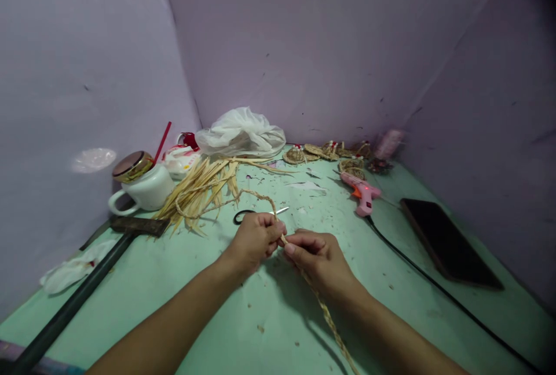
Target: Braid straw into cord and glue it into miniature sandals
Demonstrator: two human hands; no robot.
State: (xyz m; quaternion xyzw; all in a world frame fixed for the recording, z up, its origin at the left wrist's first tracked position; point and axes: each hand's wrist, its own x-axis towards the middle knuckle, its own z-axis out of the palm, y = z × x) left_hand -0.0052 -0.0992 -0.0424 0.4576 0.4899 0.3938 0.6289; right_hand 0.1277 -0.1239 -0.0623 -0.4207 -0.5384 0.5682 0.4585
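A long braided straw cord [328, 317] runs between both of my hands over the green tabletop. My left hand [257, 240] pinches it between thumb and fingers. Close beside it, my right hand [319, 256] grips the same cord with thumb and forefinger. One end trails down toward the bottom edge of the view; the other loops up and left to a bundle of dry straw strips [204, 189]. Scissors [243, 216] with a black handle lie just behind my left hand, partly hidden by it.
Left are a white mug [150, 188] with a lidded jar on it and a hammer [139, 225]. A plastic bag [243, 133] and several small woven straw hats [295, 155] sit along the back. A pink glue gun [365, 192] with a cord and a dark phone [449, 241] lie right.
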